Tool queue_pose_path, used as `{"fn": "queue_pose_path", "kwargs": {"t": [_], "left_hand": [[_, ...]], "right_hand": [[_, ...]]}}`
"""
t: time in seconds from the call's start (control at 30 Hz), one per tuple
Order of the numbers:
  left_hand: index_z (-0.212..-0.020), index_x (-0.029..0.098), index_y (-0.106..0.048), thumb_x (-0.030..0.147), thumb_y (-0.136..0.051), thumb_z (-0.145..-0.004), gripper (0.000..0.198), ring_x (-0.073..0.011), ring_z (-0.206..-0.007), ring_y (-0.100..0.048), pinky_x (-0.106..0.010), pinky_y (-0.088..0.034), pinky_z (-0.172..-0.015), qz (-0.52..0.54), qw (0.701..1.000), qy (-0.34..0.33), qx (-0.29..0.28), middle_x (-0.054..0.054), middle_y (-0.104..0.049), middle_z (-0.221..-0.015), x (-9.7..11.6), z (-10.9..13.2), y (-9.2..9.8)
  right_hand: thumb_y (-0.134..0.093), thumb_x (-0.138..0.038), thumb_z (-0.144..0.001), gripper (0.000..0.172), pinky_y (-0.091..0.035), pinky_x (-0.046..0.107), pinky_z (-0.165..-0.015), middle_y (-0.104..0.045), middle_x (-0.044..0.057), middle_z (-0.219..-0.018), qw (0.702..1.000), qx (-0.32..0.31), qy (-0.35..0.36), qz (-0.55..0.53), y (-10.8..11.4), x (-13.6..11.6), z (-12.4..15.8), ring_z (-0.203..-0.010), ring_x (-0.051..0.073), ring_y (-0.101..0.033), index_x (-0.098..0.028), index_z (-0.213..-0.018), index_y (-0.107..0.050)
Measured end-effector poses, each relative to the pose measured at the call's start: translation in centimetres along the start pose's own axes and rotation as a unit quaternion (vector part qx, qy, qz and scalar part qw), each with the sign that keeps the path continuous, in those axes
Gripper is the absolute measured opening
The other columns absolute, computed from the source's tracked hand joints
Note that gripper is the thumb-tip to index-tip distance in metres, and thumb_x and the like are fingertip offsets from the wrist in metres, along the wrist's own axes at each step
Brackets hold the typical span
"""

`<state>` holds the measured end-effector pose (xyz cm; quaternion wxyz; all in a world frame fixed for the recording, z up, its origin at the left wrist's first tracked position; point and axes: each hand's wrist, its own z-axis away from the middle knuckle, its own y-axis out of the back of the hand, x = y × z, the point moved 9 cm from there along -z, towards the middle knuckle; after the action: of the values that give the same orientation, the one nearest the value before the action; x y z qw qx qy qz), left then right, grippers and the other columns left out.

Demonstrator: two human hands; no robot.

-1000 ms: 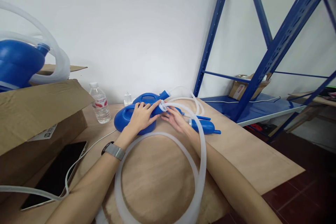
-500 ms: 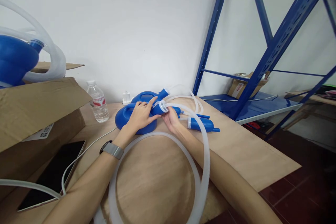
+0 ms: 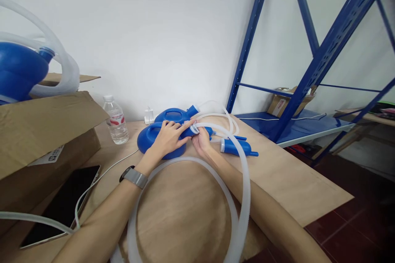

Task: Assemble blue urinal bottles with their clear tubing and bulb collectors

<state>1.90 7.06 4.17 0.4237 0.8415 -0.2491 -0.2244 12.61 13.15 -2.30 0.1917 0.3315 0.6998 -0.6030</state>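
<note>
The left hand lies palm down over the neck of the near blue jug, fingers fanned, thumb held apart on the near side, index stretched toward the translucent cap. The right hand is turned palm inward, thumb and curled fingers pinching that cap from the right; its underside fingertips are hidden. Both forearms reach in from the near edge, the left wearing one wristwatch. A milky corrugated hose leaves the cap and loops toward the near side of the wooden table, crossing the right forearm.

Three blue jugs show: the held one, one just behind it, and one atop the left cardboard box. To the right lies a blue nozzle piece. One water bottle bears a red-and-white label, its lettering too small to read; the box's printed label is likewise illegible.
</note>
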Motion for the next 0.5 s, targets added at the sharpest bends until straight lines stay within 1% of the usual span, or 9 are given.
{"fn": "queue_pose_path", "kwargs": {"t": [0.13,0.23,0.33,0.4,0.5], "left_hand": [[-0.16,0.026,-0.027,0.053,-0.046,-0.1,0.068,-0.0294,-0.095,-0.057,-0.043,-0.033,-0.087,-0.008,1.0,0.005,0.001,-0.009,-0.069,-0.101,0.0,-0.1,0.0],[-0.159,0.027,-0.027,0.053,-0.046,-0.1,0.067,-0.0294,-0.096,-0.058,-0.043,-0.033,-0.088,0.001,1.0,0.008,0.007,-0.009,-0.069,-0.102,-0.2,0.0,-0.1],[-0.158,0.029,-0.03,0.053,-0.048,-0.099,0.066,-0.0292,-0.098,-0.058,-0.043,-0.033,-0.089,0.027,1.0,0.01,0.01,-0.008,-0.07,-0.104,-0.4,0.0,-0.2],[-0.158,0.028,-0.03,0.053,-0.049,-0.099,0.067,-0.0295,-0.099,-0.058,-0.043,-0.034,-0.089,0.039,0.999,0.013,0.013,-0.009,-0.071,-0.105,-0.6,0.0,-0.2],[-0.159,0.027,-0.028,0.054,-0.05,-0.098,0.07,-0.0305,-0.101,-0.058,-0.043,-0.035,-0.089,0.045,0.999,0.017,0.015,-0.01,-0.071,-0.105,-0.7,0.0,-0.2]], "right_hand": [[-0.072,-0.027,-0.077,0.013,-0.054,0.027,-0.087,-0.076,-0.002,-0.093,1.0,0.01,0.011,0.0,0.0,0.1,0.4,-0.095,0.017,-0.066,-0.023,-0.089,-0.069],[-0.071,-0.026,-0.077,0.012,-0.054,0.026,-0.082,-0.075,-0.002,-0.091,1.0,0.012,0.007,0.003,0.0,0.2,0.5,-0.093,0.017,-0.066,-0.023,-0.088,-0.069],[-0.069,-0.024,-0.078,0.009,-0.053,0.024,-0.082,-0.075,-0.002,-0.088,1.0,-0.001,-0.001,0.008,-0.2,0.0,0.6,-0.092,0.016,-0.066,-0.023,-0.086,-0.068],[-0.068,-0.024,-0.078,0.008,-0.054,0.026,-0.082,-0.075,-0.002,-0.087,1.0,-0.014,-0.008,0.014,-0.4,-0.3,0.6,-0.09,0.016,-0.066,-0.023,-0.087,-0.067],[-0.068,-0.026,-0.079,0.011,-0.056,0.033,-0.085,-0.076,-0.001,-0.091,0.999,-0.032,-0.014,0.022,-0.7,-0.8,0.5,-0.093,0.02,-0.067,-0.025,-0.09,-0.066]]}}
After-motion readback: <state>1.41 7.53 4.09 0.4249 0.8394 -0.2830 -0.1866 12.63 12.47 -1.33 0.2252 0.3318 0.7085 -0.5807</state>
